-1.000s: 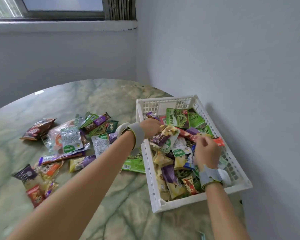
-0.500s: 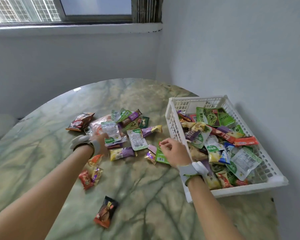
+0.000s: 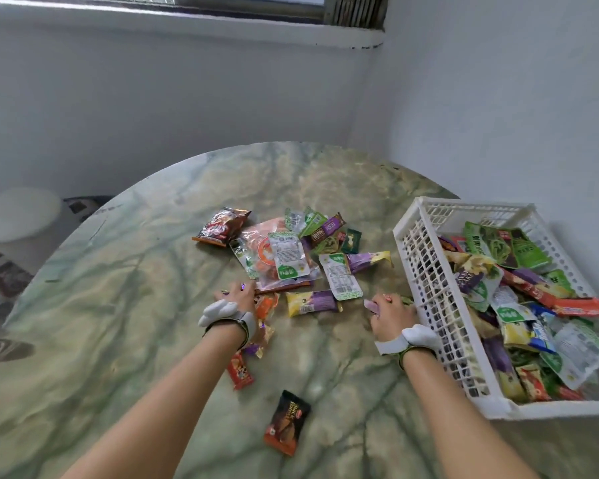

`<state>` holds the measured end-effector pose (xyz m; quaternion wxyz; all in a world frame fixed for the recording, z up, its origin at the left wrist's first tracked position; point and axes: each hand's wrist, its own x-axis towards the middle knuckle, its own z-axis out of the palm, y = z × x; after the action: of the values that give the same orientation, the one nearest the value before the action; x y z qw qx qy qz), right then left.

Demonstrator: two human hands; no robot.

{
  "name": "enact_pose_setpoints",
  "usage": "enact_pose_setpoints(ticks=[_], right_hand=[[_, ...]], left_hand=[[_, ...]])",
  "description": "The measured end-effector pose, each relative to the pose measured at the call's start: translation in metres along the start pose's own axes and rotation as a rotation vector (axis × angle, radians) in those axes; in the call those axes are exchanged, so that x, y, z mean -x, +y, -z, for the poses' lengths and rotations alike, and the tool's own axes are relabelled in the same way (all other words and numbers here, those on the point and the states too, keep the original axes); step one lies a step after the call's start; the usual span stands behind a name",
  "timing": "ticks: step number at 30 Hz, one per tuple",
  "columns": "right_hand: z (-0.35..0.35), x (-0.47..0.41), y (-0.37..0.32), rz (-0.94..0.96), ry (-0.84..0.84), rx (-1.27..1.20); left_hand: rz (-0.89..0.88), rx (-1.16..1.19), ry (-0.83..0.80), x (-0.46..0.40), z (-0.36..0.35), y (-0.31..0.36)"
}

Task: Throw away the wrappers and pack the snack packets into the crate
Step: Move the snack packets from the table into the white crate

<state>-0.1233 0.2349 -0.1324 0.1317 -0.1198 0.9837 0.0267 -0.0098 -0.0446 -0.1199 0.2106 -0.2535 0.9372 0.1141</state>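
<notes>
A white plastic crate (image 3: 429,285) stands at the table's right side, filled with several snack packets. A loose pile of packets (image 3: 284,257) lies in the middle of the table. My left hand (image 3: 237,299) rests on the pile's near left edge, fingers closed on a small purple packet (image 3: 243,286). My right hand (image 3: 389,314) sits just left of the crate wall, closed on a pink and purple packet (image 3: 372,305) with a green one partly under it. A yellow and purple bar (image 3: 312,303) lies between my hands.
The round green marble table (image 3: 135,305) stands in a corner, walls behind and to the right. A black and orange packet (image 3: 286,421) and a red packet (image 3: 240,371) lie near my left forearm. A white stool (image 3: 18,214) stands off the table's left.
Both hands left the crate and came down onto the loose packets on the table. My left hand reached the pile's near edge; my right hand closed on packets beside the crate.
</notes>
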Motion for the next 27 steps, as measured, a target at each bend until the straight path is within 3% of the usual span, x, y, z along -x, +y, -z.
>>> enact_pose_setpoints(ticks=[5,9,14,18,21,24,25,27], right_hand=[[-0.019,0.027,0.000,0.053,0.128,-0.020],[-0.009,0.055,0.010,0.051,0.309,-0.184],[0.006,0.083,0.028,0.070,0.478,-0.373],[0.031,0.103,0.035,0.107,0.655,-0.531],[0.064,0.121,0.058,0.006,0.741,-0.847],[0.098,0.127,0.099,-0.267,0.735,-1.201],[0.122,0.143,0.158,-0.353,0.818,-1.250],[0.132,0.140,0.192,-0.465,0.834,-1.271]], left_hand=[[0.001,0.229,0.067,-0.005,0.006,-0.004],[-0.020,0.466,0.170,0.000,0.010,-0.012],[0.024,0.785,0.156,0.003,0.027,-0.028],[-0.017,1.128,0.115,0.028,0.062,0.002],[-0.129,1.336,0.050,0.058,0.087,0.058],[-0.245,1.403,0.047,0.075,0.102,0.127],[-0.323,1.422,-0.026,0.095,0.107,0.195],[-0.378,1.479,-0.073,0.108,0.108,0.232]])
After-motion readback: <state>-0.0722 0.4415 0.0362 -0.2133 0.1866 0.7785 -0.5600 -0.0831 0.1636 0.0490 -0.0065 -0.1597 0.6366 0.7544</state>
